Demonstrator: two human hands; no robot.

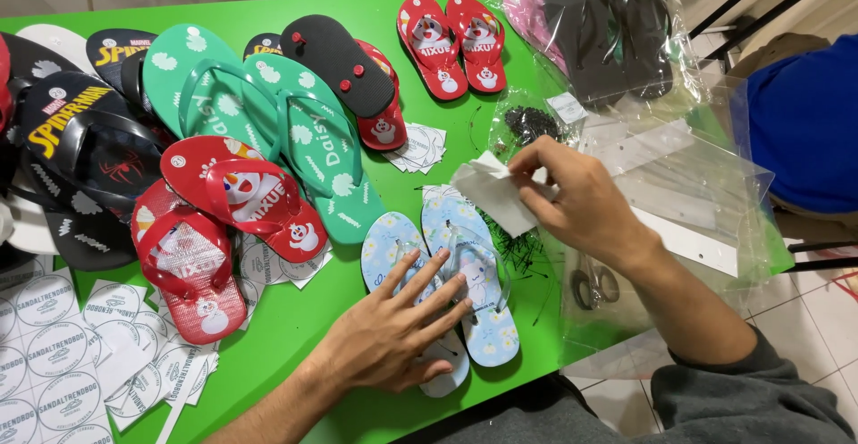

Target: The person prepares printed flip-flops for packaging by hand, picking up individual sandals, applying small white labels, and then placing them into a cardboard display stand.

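Meanwhile, the left hand [393, 330] lies flat and open on light-blue sandals [465, 274]; the right hand [572, 198] pinches a white paper tag [492, 196] beside clear bags [679, 176].

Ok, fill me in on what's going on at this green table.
A person sits at the green table with sandals spread over it. Their left hand lies flat on a pair of light blue sandals near the table's front edge. Their right hand holds a white paper piece just above that pair. Green sandals, red sandals and black ones lie to the left, round stickers at the front left corner, and clear plastic bags on the right.
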